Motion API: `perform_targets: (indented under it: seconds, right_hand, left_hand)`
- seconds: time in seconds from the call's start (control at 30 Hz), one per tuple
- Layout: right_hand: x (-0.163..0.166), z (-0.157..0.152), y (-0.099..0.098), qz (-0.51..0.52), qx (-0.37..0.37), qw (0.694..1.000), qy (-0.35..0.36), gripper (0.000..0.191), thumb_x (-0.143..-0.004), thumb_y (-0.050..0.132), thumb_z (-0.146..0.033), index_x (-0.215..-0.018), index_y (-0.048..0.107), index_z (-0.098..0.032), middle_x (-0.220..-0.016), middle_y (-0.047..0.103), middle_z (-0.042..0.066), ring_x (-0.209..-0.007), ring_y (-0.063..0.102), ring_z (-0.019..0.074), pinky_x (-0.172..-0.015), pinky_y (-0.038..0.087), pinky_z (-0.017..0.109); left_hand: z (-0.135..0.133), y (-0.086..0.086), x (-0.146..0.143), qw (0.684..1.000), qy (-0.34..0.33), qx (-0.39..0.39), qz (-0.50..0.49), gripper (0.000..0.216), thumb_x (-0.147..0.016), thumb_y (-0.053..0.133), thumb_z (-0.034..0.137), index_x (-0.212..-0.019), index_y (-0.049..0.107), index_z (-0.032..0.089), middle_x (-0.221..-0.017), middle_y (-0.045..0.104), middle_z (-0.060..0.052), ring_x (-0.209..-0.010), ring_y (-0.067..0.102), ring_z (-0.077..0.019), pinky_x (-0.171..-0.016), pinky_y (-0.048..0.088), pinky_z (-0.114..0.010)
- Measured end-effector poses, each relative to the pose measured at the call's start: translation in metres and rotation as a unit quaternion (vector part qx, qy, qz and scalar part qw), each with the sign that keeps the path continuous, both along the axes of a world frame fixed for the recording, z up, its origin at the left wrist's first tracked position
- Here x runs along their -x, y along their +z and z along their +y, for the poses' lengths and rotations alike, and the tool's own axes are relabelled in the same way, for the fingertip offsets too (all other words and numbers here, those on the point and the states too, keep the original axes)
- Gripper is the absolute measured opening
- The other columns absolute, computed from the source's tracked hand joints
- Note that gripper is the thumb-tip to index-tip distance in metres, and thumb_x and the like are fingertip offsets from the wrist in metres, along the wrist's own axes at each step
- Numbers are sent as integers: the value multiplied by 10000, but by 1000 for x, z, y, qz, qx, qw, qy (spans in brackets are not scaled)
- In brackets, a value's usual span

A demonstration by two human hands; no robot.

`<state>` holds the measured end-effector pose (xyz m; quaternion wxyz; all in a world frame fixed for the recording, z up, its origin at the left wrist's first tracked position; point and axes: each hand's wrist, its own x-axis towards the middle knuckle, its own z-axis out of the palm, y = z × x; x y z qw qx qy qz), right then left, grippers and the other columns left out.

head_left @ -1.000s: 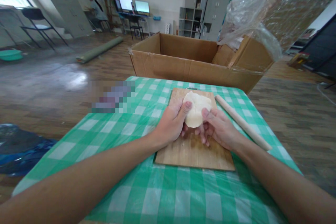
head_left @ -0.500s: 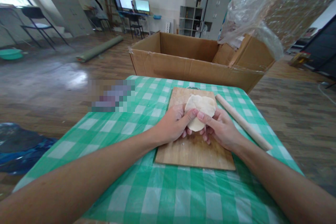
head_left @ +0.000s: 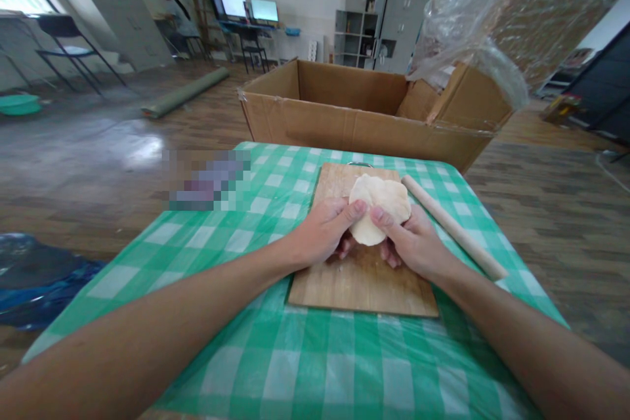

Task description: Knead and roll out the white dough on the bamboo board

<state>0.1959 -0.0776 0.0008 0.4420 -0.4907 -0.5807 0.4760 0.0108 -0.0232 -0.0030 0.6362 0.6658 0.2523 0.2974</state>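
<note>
A pale, flattened piece of dough [head_left: 381,193] with an uneven rim is held between both hands above a wooden cutting board [head_left: 364,292]. My left hand [head_left: 331,230] pinches its left side, thumb on top and fingers curled underneath. On the other side, my right hand [head_left: 413,239] grips it the same way, its thumb pressed on the near part. The two thumbs are a short gap apart. Most of the fingers are hidden beneath the dough. To the right of the board lies a wooden rolling pin [head_left: 453,228], touched by neither hand.
The table has a green and white checked cloth [head_left: 246,354]. Beyond its far edge stands a large open cardboard box [head_left: 364,125] with plastic wrap [head_left: 462,26]. A blurred-out item [head_left: 209,180] is at the table's left edge. Further back, a person [head_left: 180,20] sits.
The thumbs have moved slightly apart, and the dough looks a little wider toward the right. Both hands keep their hold on it above the board.
</note>
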Motion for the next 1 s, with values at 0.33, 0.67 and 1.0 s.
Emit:
perform_targets:
  seconds: [0.33, 0.67, 1.0]
  right_hand:
    - [-2, -1, 7, 7, 13, 1000, 7, 639, -909, 609, -711, -543, 568, -188, -384, 566, 13, -268, 491, 112, -261, 370, 191]
    - [-5, 3, -1, 19, 6, 998, 67, 503, -908, 685, -631, -767, 703, -149, -555, 649, 4, -371, 557, 93, -321, 417, 173]
    - [-3, 1, 2, 50, 2, 996, 68, 422, -941, 690, -529, -764, 716, -148, -554, 665, 9, -360, 547, 99, -320, 406, 191]
  left_hand:
    - [-4, 3, -2, 998, 55, 28, -30, 592, -938, 522, 725, -734, 559, 170, -470, 510, 49, -349, 478, -83, -330, 337, -172]
    - [5, -1, 4, 998, -64, -8, -9, 528, -972, 549, 640, -819, 622, 140, -613, 610, 0, -448, 532, -70, -379, 367, -149]
    - [8, -1, 6, 995, -88, 36, -24, 478, -995, 529, 608, -877, 607, 151, -658, 641, -17, -497, 584, -95, -409, 409, -165]
